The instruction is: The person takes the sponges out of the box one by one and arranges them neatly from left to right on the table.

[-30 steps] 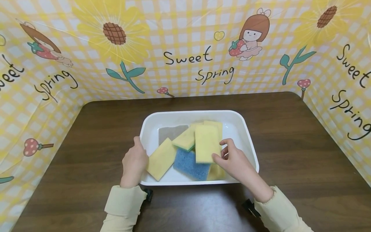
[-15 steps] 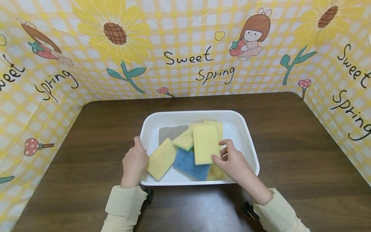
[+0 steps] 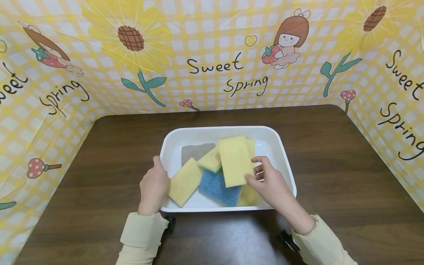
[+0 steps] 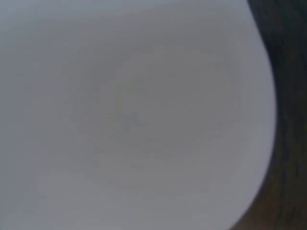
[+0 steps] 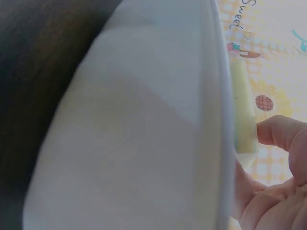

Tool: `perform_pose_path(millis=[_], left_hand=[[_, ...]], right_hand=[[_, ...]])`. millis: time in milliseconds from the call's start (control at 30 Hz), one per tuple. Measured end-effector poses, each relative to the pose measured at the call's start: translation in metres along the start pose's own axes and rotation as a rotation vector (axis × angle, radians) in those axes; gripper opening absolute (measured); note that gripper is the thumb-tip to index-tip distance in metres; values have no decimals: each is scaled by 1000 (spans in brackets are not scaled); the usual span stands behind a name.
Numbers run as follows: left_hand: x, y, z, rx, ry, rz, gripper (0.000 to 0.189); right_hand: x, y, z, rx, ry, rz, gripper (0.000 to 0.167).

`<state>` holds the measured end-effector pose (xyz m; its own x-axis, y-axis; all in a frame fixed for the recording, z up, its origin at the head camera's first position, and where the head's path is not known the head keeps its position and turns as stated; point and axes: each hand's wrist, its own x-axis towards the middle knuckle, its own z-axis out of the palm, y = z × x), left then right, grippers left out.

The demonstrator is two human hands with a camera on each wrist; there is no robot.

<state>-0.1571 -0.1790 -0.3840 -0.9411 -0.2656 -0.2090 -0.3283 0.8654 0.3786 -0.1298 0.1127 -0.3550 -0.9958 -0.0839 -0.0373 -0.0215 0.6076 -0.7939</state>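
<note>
My right hand [image 3: 269, 182] pinches the right edge of a yellow sponge [image 3: 235, 162], thumb at its lower corner. The sponge lies tilted over the pile in a white tray [image 3: 286, 176]. From the right wrist, the thumb [image 5: 278, 130] shows against the sponge [image 5: 245, 110] behind the tray wall [image 5: 134, 134]. My left hand [image 3: 154, 189] holds the tray's left rim, its fingertips mostly hidden. Beneath the pinched sponge are a blue sponge [image 3: 218, 189], a green-backed yellow sponge [image 3: 210, 160] and more yellow pieces. Another yellow sponge [image 3: 185, 182] leans near the left hand.
A flat grey piece [image 3: 193, 151] lies in the tray's back left. The tray stands on a dark wooden table [image 3: 99, 176], backed and flanked by a yellow checked cloth [image 3: 212, 48]. The left wrist view holds mostly the blurred tray wall [image 4: 144, 115].
The pinched yellow sponge dips slightly left and toward me, then shifts back and turns so its top leans left. My right hand moves with it; the left hand stays at the rim.
</note>
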Motion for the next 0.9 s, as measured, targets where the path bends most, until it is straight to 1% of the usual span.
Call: perform_pose_path(millis=[200, 400, 500, 733, 900], left_hand=[[0, -1, 0, -7, 2, 1, 39], [2, -1, 1, 3, 11, 8, 38], [1, -1, 1, 1, 14, 8, 38], [1, 0, 1, 5, 16, 11, 39], [1, 0, 2, 11, 15, 11, 40]], right_hand=[[6, -2, -17, -4, 43, -19, 36], [12, -6, -42, -38, 83, -42, 36], [17, -8, -55, -43, 120, -51, 37], [31, -10, -83, -48, 240, -49, 40], [48, -8, -97, -93, 373, -33, 38]])
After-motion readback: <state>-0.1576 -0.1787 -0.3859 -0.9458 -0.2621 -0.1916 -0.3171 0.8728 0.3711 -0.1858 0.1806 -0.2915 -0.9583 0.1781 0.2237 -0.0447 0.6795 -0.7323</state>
